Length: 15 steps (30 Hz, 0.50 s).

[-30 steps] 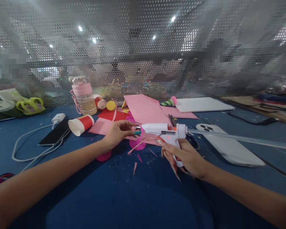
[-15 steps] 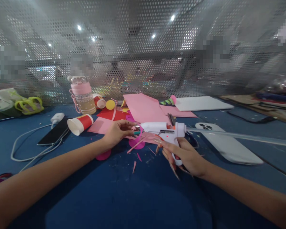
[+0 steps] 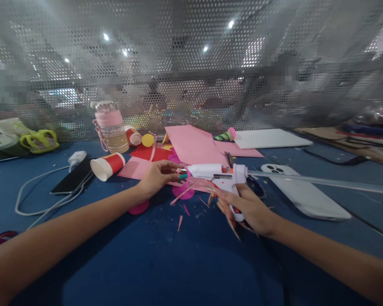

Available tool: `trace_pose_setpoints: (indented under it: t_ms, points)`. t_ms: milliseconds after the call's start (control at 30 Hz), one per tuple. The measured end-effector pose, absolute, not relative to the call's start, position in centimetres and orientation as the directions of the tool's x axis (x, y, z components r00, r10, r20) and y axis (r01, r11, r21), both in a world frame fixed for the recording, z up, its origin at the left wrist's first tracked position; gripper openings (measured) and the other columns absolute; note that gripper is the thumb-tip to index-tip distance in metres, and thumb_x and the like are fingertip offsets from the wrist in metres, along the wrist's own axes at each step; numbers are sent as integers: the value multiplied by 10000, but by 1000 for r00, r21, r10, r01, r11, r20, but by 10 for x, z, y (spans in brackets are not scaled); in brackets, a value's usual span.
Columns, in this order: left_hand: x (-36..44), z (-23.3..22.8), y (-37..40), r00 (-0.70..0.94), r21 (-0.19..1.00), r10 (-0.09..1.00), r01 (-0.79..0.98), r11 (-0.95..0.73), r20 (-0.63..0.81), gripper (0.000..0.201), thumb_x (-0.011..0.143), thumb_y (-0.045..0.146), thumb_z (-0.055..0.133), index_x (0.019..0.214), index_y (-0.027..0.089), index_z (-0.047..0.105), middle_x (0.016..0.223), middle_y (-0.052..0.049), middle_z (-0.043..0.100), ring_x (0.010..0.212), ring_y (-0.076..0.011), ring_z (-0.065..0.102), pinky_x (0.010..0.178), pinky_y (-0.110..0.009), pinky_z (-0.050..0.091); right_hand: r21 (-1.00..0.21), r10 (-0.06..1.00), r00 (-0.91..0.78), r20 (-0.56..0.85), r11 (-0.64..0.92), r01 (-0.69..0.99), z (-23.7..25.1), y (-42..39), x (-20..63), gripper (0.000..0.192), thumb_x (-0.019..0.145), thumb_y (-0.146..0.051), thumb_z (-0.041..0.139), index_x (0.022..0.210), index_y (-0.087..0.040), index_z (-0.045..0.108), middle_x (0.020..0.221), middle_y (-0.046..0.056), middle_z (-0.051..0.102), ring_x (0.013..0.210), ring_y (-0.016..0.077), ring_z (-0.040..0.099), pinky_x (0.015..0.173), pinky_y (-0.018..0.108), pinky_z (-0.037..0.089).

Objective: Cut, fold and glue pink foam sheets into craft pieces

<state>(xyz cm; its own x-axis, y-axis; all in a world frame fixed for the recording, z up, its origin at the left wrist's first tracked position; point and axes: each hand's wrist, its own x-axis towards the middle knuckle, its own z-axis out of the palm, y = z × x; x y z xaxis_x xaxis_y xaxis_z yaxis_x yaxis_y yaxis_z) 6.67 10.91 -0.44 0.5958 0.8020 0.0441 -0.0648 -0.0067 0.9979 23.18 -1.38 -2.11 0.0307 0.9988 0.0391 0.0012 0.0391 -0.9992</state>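
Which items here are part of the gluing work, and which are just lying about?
In use:
- right hand gripping the white glue gun
- left hand pinching a small piece at the gun's nozzle
- pink paper scraps under the nozzle

Lying about:
- red paper cup on its side
- pink bottle
- black phone
- white phone
- white sheet

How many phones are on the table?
2. A black phone lies at left beside the tipped red cup; a white phone lies at right, past the glue gun. Others may be hidden.
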Motion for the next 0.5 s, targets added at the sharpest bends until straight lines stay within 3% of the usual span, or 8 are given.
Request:
trace_pose_setpoints:
  t_ms: [333,500]
  points:
    - [65,-6,109,605,996,794,15,-90,63,259,575,89,677,820,129,602,737,-25,664,668,-118,623,612,-239,495,-999,998,31,48,47,17,-23,-13,233,468,699,-490,555,369,-177,446,277,-37,347,272,61,364,269,195,269]
    - [65,-7,109,618,996,784,12,-89,63,264,552,44,670,792,129,600,704,-13,662,659,-105,616,611,-220,483,-999,999,45,30,29,12,-23,-14,232,444,690,-500,559,405,-178,450,295,-42,356,279,64,364,265,199,264]
